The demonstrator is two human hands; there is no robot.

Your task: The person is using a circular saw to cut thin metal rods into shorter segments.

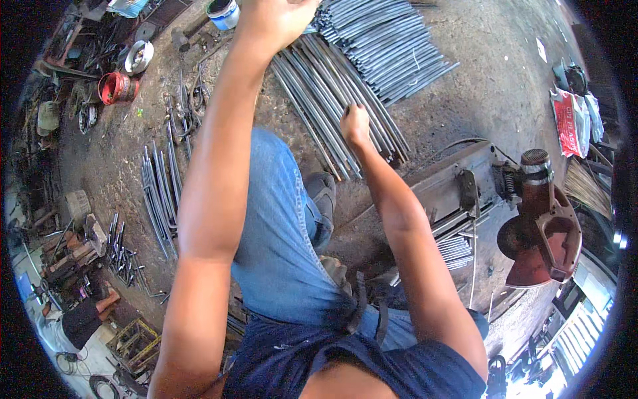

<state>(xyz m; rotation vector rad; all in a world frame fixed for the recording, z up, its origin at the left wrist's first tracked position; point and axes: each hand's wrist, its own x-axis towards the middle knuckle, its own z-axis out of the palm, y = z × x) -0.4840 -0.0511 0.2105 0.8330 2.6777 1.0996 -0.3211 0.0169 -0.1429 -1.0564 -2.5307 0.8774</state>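
Slanting lengthwise, down rightward — metal rods (325, 90), right hand (357, 125) over them

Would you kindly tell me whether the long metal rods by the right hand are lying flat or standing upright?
Lying flat: the long rods stretch side by side along the floor.

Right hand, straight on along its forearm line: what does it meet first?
Most likely more of the long metal rods laid out on the floor, just ahead of the right hand. Its height above them is unclear, so it might pass over.
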